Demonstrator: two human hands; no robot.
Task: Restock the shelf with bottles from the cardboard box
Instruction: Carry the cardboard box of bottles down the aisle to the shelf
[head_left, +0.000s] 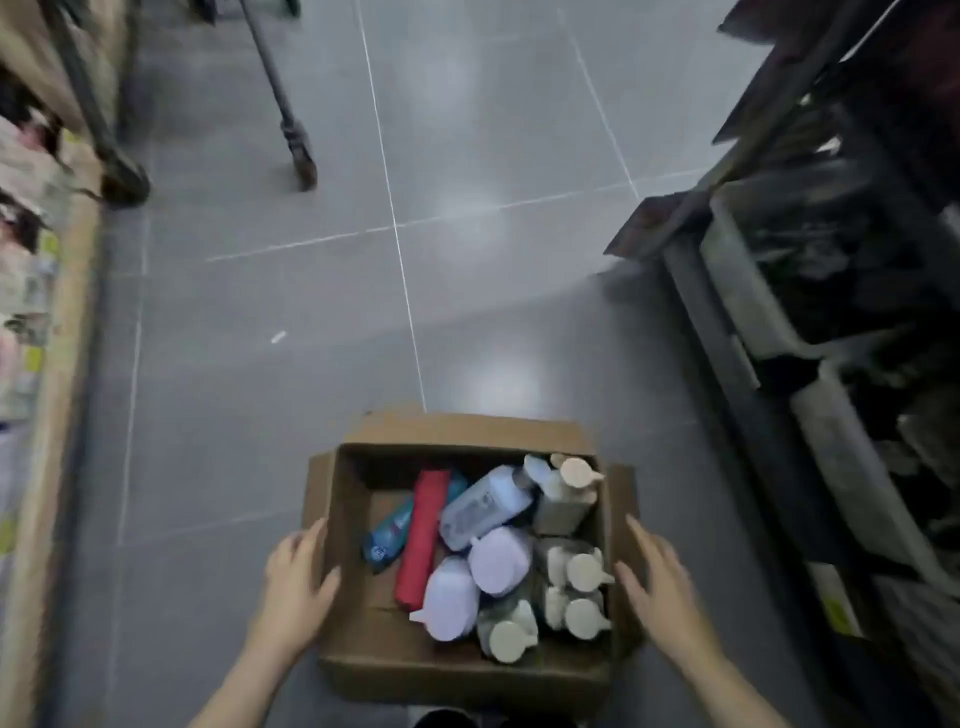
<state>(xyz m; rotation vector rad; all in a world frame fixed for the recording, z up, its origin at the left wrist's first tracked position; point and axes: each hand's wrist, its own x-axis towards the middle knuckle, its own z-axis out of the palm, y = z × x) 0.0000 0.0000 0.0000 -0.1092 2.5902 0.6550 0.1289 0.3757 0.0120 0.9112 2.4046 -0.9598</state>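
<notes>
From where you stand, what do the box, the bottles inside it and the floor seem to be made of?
The box looks like matte brown cardboard, with folded flaps. The bottles, such as the lilac one, seem smooth plastic with pump tops, though blur leaves that open. The floor looks like glossy grey tile: grout lines and light reflections.

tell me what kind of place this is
Most likely a shop aisle. Stocked shelving lines the left, a lower rack the right, with grey tiled floor between. Both hands, left and right, flank a cardboard box of bottles.

head view: worn high, tilted steeply down | faces forward along aisle floor (322, 270) | close above open box (363, 639) | shelves (779, 322) at both edges
</notes>
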